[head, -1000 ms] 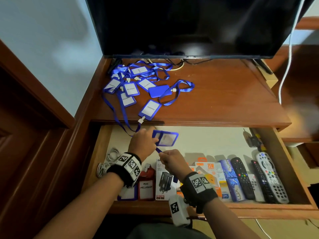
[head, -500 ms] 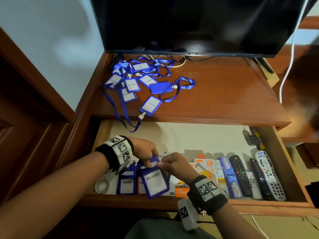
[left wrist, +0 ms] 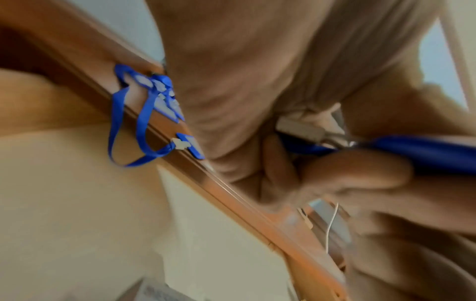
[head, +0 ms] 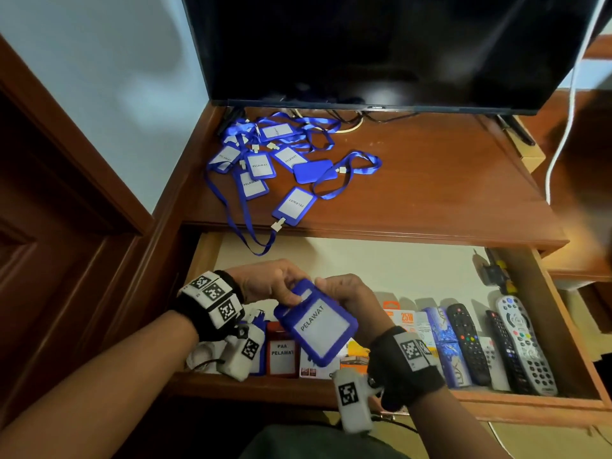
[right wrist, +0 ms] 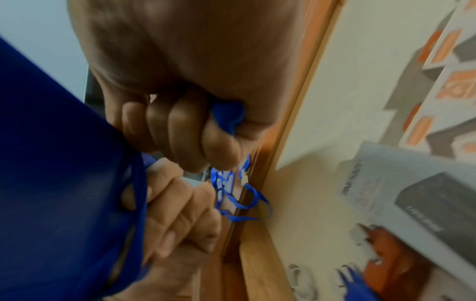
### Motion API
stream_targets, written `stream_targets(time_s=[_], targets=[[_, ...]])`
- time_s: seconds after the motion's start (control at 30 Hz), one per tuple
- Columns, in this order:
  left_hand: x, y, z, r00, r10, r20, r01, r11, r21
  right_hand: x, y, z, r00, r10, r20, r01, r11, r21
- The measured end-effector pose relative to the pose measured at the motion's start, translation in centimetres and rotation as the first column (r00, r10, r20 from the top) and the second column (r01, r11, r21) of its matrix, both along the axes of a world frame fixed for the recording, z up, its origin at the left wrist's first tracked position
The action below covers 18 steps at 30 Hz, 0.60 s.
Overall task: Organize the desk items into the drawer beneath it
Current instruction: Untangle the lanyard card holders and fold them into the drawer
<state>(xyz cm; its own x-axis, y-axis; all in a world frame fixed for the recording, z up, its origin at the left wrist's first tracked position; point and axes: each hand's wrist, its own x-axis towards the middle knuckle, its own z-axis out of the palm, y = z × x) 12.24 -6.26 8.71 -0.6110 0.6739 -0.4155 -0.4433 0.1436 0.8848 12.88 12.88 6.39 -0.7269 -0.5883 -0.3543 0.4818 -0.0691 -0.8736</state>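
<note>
I have a blue badge holder [head: 316, 326] up between both hands, hovering over the near left part of the open drawer [head: 563, 326]. My left hand [head: 271, 283] pinches its top edge by the slot with curled fingers, and my right hand [head: 347, 299] is closed around the far right corner; in the right wrist view a wad of blue strap [right wrist: 228, 118] is balled up inside that fist. The card faces up and reads PELAWAT, tilted with its long side running toward me.

This thing is light and flat, a stiff plastic frame with a clear window, so I judge it will not sag or break, but the smooth face could slip, which makes the edges and the slot end the best places for a grip. The strap is the awkward part: soft, limp and prone to snagging, so keeping it bundled in the right hand looks wise.

Below my hands, more badge holders [head: 281, 352] stand in a row at the near wall of the drawer, with small boxes [head: 410, 326] and several remote controls [head: 467, 342] lined up to the right. On the desk [head: 430, 193], at the far left under the dark screen [head: 381, 51], a tangle of badge holders with lanyards [head: 265, 160] waits, one loop [head: 255, 240] hanging over the desk's near edge above the drawer. I judge the task is well short of done.
</note>
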Motion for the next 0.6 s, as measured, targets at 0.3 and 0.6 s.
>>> stream_targets(time_s=[0.3,0.6], targets=[[0.9,2.6,-2.6,0.815,0.578,0.041,-0.575,0.798,0.182,-3.1,-1.2,0.9,0.93,-0.197,0.31,0.24,0.965,-0.108],[0.1,4.6,-2.1,0.556,0.83,0.038,-0.831,0.554,0.053,-3.8,-1.3,-2.1,0.911,-0.285,0.298,0.334,0.934,-0.129]])
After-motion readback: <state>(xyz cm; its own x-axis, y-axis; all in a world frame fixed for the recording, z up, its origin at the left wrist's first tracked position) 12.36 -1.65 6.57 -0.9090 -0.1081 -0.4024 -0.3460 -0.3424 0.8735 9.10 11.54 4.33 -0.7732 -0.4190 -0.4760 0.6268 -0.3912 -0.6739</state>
